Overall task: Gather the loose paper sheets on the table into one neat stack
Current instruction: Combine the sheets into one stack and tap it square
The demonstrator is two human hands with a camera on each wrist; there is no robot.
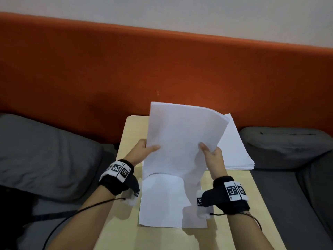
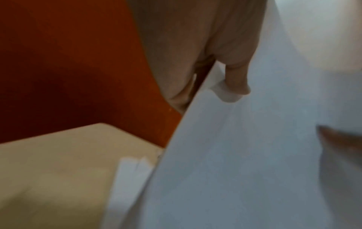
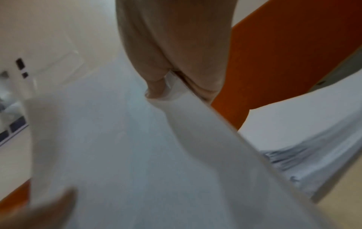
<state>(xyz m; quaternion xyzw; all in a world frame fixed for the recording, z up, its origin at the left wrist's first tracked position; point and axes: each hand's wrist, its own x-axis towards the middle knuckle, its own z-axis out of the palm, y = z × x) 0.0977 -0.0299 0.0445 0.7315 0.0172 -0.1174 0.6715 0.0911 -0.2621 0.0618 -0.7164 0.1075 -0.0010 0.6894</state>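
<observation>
Both hands hold a bundle of white paper sheets point(image 1: 182, 138) upright above the small wooden table point(image 1: 126, 177). My left hand point(image 1: 146, 149) pinches the bundle's left edge, thumb in front. My right hand point(image 1: 210, 152) pinches its right edge, thumb on the front. More white sheets point(image 1: 162, 201) lie flat on the table under the bundle. A thick stack of paper point(image 1: 236, 147) sits at the table's far right. The left wrist view shows my left hand's thumb point(image 2: 237, 82) on the held sheets point(image 2: 235, 155). Seen from the right wrist, my right thumb point(image 3: 156, 86) presses those sheets point(image 3: 137, 155) beside the stack point(image 3: 293, 131).
An orange padded backrest point(image 1: 162, 69) runs behind the table. Grey cushions lie on both sides: one at the left point(image 1: 45, 154), another at the right point(image 1: 284, 145). Black bands with printed markers wrap both wrists, and a cable trails from the left one.
</observation>
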